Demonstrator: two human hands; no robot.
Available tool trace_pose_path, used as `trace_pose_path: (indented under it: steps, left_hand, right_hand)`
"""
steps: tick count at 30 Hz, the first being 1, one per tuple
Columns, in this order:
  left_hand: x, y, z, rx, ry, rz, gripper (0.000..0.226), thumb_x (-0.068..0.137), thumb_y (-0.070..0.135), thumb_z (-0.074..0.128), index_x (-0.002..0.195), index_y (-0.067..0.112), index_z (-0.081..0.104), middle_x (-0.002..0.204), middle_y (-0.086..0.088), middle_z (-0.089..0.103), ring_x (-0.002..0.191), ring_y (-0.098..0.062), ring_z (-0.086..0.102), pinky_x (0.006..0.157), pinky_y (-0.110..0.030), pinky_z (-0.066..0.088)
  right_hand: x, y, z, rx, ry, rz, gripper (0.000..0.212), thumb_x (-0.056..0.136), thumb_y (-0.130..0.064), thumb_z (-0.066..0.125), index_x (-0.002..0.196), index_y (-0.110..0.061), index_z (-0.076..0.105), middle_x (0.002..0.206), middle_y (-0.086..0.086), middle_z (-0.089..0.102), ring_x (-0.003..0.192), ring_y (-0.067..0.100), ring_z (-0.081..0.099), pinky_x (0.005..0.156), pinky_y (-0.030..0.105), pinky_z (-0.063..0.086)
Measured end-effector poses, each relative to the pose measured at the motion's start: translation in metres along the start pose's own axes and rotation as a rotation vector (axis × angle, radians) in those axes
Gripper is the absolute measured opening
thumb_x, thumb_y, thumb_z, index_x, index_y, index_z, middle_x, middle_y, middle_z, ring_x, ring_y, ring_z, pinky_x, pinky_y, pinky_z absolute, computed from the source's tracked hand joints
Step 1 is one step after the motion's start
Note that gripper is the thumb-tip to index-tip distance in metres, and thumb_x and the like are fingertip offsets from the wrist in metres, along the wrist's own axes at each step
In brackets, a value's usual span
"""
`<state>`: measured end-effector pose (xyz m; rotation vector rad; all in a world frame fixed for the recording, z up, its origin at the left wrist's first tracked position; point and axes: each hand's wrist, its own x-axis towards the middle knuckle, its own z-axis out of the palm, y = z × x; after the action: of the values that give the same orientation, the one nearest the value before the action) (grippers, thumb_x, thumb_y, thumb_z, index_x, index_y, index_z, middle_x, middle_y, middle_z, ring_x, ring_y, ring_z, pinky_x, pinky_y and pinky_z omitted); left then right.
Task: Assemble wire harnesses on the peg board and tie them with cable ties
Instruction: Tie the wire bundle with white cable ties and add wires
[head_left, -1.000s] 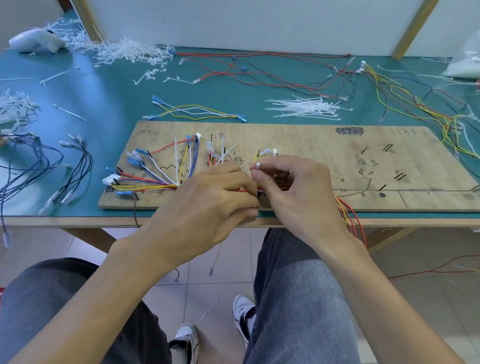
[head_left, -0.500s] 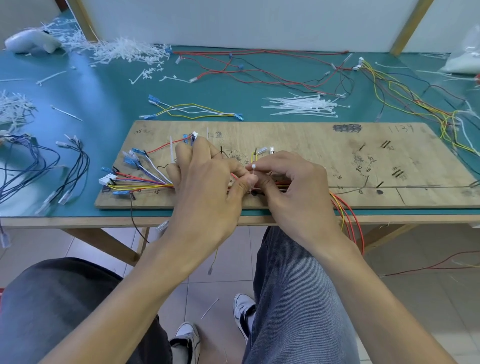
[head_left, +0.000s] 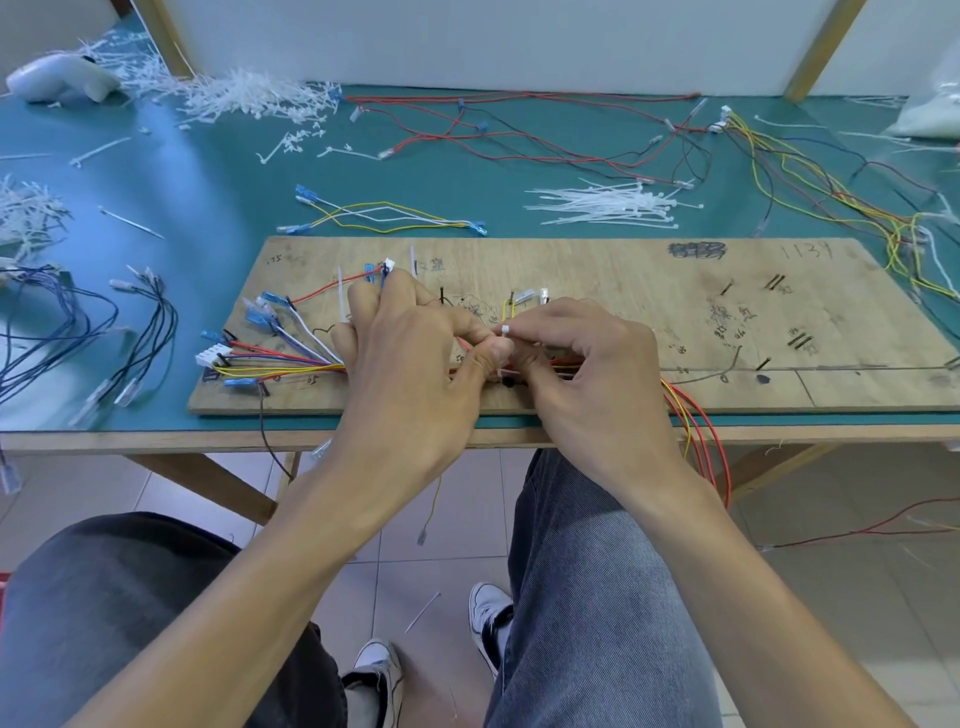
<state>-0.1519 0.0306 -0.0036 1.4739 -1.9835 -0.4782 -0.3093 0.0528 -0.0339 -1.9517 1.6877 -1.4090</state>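
A plywood peg board (head_left: 623, 270) lies on the teal table. On its left part a wire harness (head_left: 280, 358) of red, yellow, blue and white wires with blue terminals fans out between pegs. My left hand (head_left: 410, 358) lies over the bundle, its thumb pressing a white cable tie (head_left: 503, 343) from the left. My right hand (head_left: 582, 364) pinches that same tie, whose small head sticks up between the fingertips. Much of the bundle under both hands is hidden. Red and yellow wires (head_left: 696, 431) trail off the board's near edge at the right.
A heap of loose white cable ties (head_left: 608, 205) lies behind the board, with a yellow-white wire set (head_left: 384, 215) to its left. Tangled red, black and yellow wires (head_left: 545, 135) cover the far table. Dark wire bundles (head_left: 140, 332) lie left, cut tie scraps (head_left: 239, 96) far left.
My left hand has slid forward over the bundle and spread its fingers toward the upper pegs, its thumb staying at the tie. My right hand has kept its pinch on the tie.
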Motion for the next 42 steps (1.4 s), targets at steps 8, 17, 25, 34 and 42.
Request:
trace_pose_path:
  steps: [8, 17, 25, 34, 42]
  left_hand:
    - [0.002, 0.0, 0.002, 0.022, -0.004, -0.042, 0.015, 0.095, 0.05, 0.069, 0.091, 0.038, 0.076, 0.089, 0.015, 0.03, 0.11, -0.023, 0.033, 0.099, -0.046, 0.034]
    - [0.004, 0.0, -0.002, -0.039, -0.047, -0.081, 0.017, 0.097, 0.049, 0.068, 0.092, 0.036, 0.079, 0.091, 0.016, 0.033, 0.118, -0.027, 0.037, 0.105, -0.053, 0.038]
    - [0.008, 0.003, -0.009, -0.039, -0.085, -0.122, 0.024, 0.095, 0.051, 0.068, 0.073, 0.044, 0.069, 0.092, 0.014, 0.039, 0.124, -0.028, 0.037, 0.106, -0.053, 0.038]
    - [0.015, 0.007, -0.018, -0.067, -0.131, -0.068, 0.023, 0.095, 0.044, 0.07, 0.072, 0.041, 0.065, 0.079, 0.002, 0.047, 0.107, -0.038, 0.051, 0.096, -0.053, 0.046]
    - [0.024, 0.008, -0.019, -0.074, -0.16, -0.007, 0.02, 0.095, 0.039, 0.071, 0.078, 0.044, 0.062, 0.088, 0.008, 0.047, 0.109, -0.027, 0.046, 0.099, -0.051, 0.041]
  right_hand:
    - [0.0, 0.001, 0.0, 0.009, -0.006, -0.015, 0.016, 0.09, -0.005, 0.076, 0.094, -0.018, 0.084, 0.092, -0.009, 0.077, 0.09, 0.014, 0.069, 0.08, 0.037, 0.054]
    - [-0.005, -0.003, 0.0, -0.068, -0.04, -0.08, 0.013, 0.095, -0.008, 0.073, 0.092, -0.016, 0.083, 0.091, -0.005, 0.075, 0.093, 0.021, 0.065, 0.083, 0.04, 0.05]
    - [-0.006, 0.0, -0.003, -0.134, -0.095, -0.145, 0.014, 0.094, -0.02, 0.077, 0.106, -0.014, 0.08, 0.1, -0.004, 0.072, 0.099, 0.026, 0.06, 0.086, 0.04, 0.049]
    - [-0.006, 0.003, 0.001, -0.129, -0.049, -0.138, 0.009, 0.096, -0.02, 0.077, 0.099, -0.014, 0.083, 0.096, -0.005, 0.074, 0.095, 0.026, 0.061, 0.082, 0.043, 0.049]
    - [-0.006, 0.003, 0.002, -0.108, -0.025, -0.139, 0.01, 0.096, -0.023, 0.076, 0.095, -0.017, 0.084, 0.095, -0.007, 0.075, 0.093, 0.025, 0.062, 0.081, 0.04, 0.049]
